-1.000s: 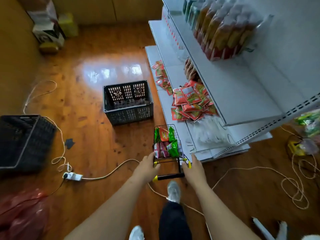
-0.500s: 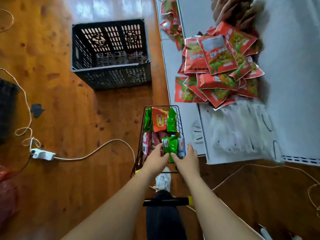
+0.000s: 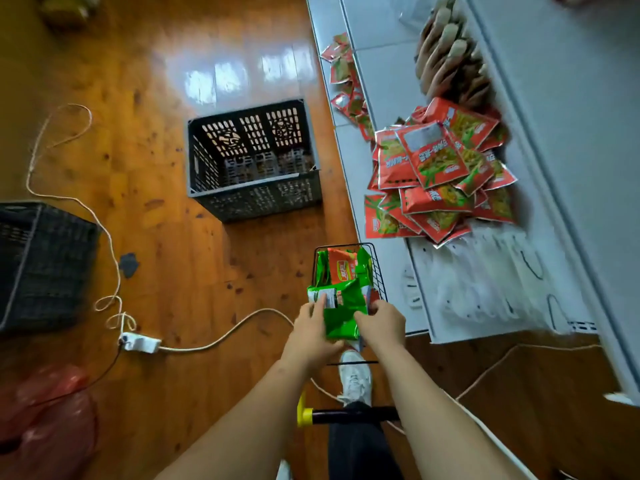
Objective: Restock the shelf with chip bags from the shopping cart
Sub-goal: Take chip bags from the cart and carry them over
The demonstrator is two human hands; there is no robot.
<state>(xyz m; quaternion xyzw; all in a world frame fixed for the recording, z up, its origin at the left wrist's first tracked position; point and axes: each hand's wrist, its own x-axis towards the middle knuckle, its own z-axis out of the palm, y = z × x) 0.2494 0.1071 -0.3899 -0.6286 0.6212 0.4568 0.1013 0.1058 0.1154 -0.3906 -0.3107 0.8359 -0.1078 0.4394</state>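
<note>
A small black wire shopping cart (image 3: 379, 268) stands on the wooden floor beside the white shelf (image 3: 391, 81). It holds green and orange chip bags (image 3: 343, 266). My left hand (image 3: 311, 334) and my right hand (image 3: 382, 323) both grip a bunch of green chip bags (image 3: 343, 306) lifted just above the cart's near end. A pile of red snack bags (image 3: 436, 174) lies on the shelf, with clear plastic bags (image 3: 485, 289) in front of it. The cart's black handle with a yellow end (image 3: 332, 415) is near my legs.
A dark plastic crate (image 3: 252, 161) stands on the floor left of the shelf, another crate (image 3: 38, 265) at the far left. A white power strip (image 3: 140, 342) and its cord lie across the floor. Red plastic bags (image 3: 48, 420) sit at the bottom left.
My hands left the cart handle, reached into the cart and closed on the green chip bags, which now rise out of it. The camera tilted down toward the cart.
</note>
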